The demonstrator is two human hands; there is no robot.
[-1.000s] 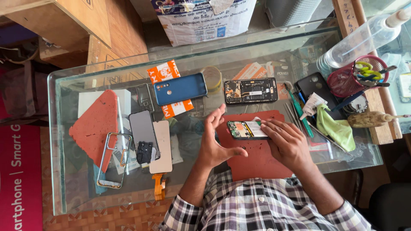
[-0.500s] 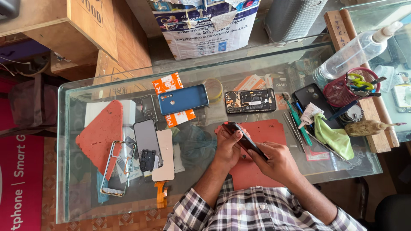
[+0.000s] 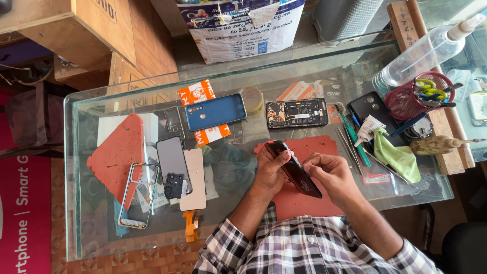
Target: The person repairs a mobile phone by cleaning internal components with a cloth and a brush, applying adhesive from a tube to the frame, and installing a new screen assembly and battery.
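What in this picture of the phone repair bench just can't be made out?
- Head view: the dark phone part is tilted edge-on between the left hand and right hand; its face and which fingers grip it are hidden.
- The small tools in the red mesh cup are too small to tell apart.
- Items under the glass table are blurred by reflections.
- The spray bottle nozzle is cut off by the right edge.

We see everything through a single head-worn camera, looking almost straight down from above onto the glass desk (image 3: pixel 91 203). Our chest sits at the near edge, boxes lie at the far side, and the whole desk fits in view.
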